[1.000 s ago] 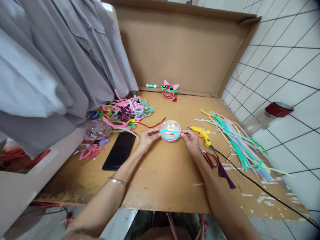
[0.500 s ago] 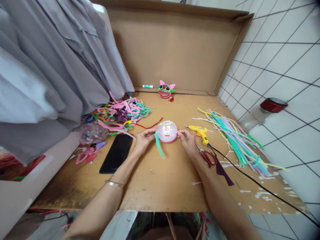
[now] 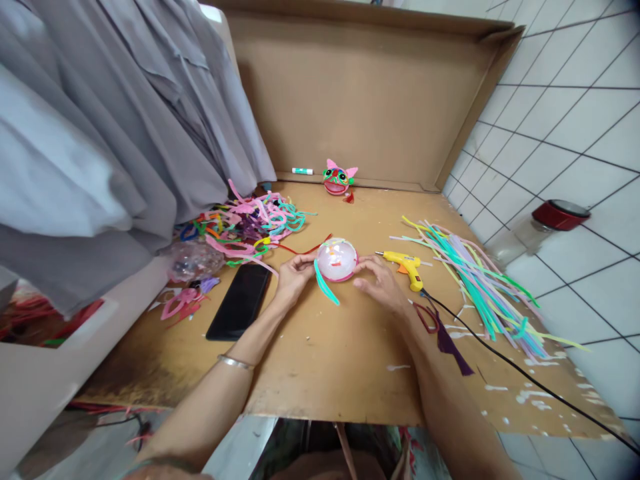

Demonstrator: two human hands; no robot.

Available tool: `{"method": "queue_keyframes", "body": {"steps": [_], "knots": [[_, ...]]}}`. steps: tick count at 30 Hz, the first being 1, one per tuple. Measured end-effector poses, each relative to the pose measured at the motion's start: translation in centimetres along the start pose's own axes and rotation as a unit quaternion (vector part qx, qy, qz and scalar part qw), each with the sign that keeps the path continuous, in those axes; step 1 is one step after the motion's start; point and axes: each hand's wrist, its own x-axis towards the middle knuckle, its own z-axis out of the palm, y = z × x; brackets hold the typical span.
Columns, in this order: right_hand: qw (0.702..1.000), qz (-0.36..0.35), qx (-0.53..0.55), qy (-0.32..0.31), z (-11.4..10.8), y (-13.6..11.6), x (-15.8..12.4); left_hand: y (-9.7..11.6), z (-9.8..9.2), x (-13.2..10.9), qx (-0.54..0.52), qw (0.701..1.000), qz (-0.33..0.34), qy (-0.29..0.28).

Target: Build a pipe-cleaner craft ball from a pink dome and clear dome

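Observation:
Between my two hands is a clear plastic half ball (image 3: 336, 260) with a pink rim. A turquoise pipe cleaner (image 3: 327, 285) runs from its left edge, its free end curving toward me. My left hand (image 3: 295, 277) pinches the left edge of the half ball, beside the pipe cleaner's upper end; the exact grip is hidden. At the right edge, my right hand (image 3: 383, 283) has its thumb apart from its fingers, with the fingertips near or touching the rim. A yellow glue gun (image 3: 407, 265) lies just beyond it.
Right of my hands lie loose pipe cleaners (image 3: 475, 287), red-handled scissors (image 3: 427, 319) partly behind my forearm, and a purple tassel (image 3: 453, 347). Leftward are a black phone (image 3: 240, 303) and a tangled pipe cleaner pile (image 3: 255, 220). A decorated pink-eared head (image 3: 338, 179) stands by the cardboard wall (image 3: 370, 100).
My right hand has loosened from its pinch at the rim, its thumb now apart. The pipe cleaner's free end has swung slightly right. The whole view has shifted a little.

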Motion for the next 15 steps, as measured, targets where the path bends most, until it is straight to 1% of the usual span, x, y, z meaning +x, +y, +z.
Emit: {"method": "queue_keyframes", "body": {"steps": [4,8,12,15], "knots": [[0.997,0.038,-0.041,-0.053,-0.3,-0.7,-0.2,-0.1,0.2,-0.1,0.025,1.0,0.009,0.005],[0.99,0.049,-0.091,-0.095,-0.2,-1.6,-0.5,-0.2,0.5,-0.2,0.041,0.999,0.027,0.017],[0.986,0.034,-0.137,-0.093,0.1,-1.9,-0.7,0.1,0.7,-0.5,0.064,0.997,0.037,0.021],[0.99,0.003,-0.124,-0.07,0.4,-1.5,-0.6,0.3,0.7,-0.6,0.074,0.996,0.032,0.024]]}}
